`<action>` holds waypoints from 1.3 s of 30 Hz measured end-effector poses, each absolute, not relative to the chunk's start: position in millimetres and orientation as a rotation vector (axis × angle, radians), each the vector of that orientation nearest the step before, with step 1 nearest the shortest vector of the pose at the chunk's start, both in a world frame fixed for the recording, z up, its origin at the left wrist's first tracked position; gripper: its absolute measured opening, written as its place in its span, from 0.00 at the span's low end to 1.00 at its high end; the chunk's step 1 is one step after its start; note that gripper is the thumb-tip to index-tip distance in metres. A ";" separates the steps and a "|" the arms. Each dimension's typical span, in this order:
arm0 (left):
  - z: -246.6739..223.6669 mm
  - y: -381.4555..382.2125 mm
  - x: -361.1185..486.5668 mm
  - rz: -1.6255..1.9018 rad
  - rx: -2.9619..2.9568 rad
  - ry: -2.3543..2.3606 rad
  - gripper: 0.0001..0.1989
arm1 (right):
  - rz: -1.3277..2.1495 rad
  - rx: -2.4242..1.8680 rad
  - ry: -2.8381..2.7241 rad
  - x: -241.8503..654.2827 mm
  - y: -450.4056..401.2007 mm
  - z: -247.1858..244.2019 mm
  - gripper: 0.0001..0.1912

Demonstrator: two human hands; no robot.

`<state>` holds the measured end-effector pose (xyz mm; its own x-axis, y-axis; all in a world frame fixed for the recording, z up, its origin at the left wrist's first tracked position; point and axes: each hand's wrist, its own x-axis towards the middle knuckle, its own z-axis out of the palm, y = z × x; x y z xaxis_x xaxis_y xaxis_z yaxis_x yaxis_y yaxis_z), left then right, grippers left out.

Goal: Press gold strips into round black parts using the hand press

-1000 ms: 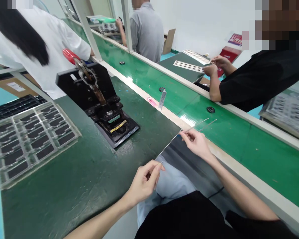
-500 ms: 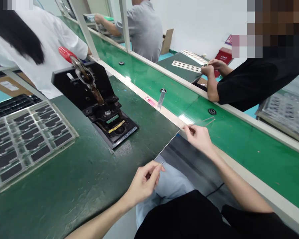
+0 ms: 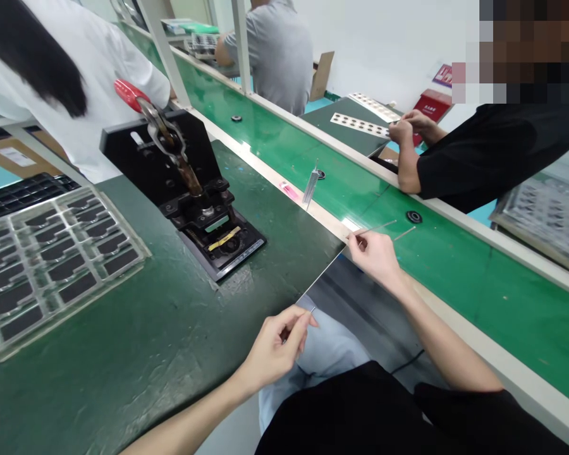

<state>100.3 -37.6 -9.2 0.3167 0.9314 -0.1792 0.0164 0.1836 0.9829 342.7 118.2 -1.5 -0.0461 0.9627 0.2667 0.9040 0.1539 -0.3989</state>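
My left hand [image 3: 277,341], above the front edge of the green table [image 3: 171,354], is closed in a pinch on a thin metal pin [image 3: 313,309]; only its tip shows. My right hand [image 3: 374,256] is by the table corner and the conveyor's pale rail. Its fingers are closed around thin metal rods [image 3: 382,225], whose long ends stick out over the green belt. Beyond it, a bundle of similar rods [image 3: 310,186] leans at the rail beside a small pink packet [image 3: 289,190]. A black toggle-clamp fixture [image 3: 208,208] with a red handle [image 3: 131,95] stands on the table, its plate raised.
Clear plastic trays with dark flat pieces [image 3: 61,253] lie at the left. Round black parts [image 3: 413,217] sit on the green conveyor belt [image 3: 455,272]. A co-worker in black [image 3: 493,151] handles small parts across the belt. Others sit at the far left and back.
The view has shifted slightly. Round black parts on the belt have slid a little rightward past the rod bundle. My right hand has turned slightly with its rods; the left keeps its pinch.
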 end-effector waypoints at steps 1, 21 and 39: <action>-9.6 -37.9 100.2 0.847 1.203 1.044 0.26 | 0.153 -1.782 -1.974 341.9 118.8 -2.1 0.16; -9.2 -38.3 100.2 0.853 1.157 1.027 0.26 | 0.017 -1.730 -1.834 338.3 74.1 18.3 0.13; -6.5 -35.4 97.3 0.893 1.316 0.958 0.28 | 1.251 -0.903 -1.693 287.8 -3.8 7.6 0.06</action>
<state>97.3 -35.4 -6.5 0.3625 0.9302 -0.0582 0.0070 0.0598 0.9982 287.8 -3.8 7.6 -0.4012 0.8943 0.1982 0.0726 0.2468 -0.9663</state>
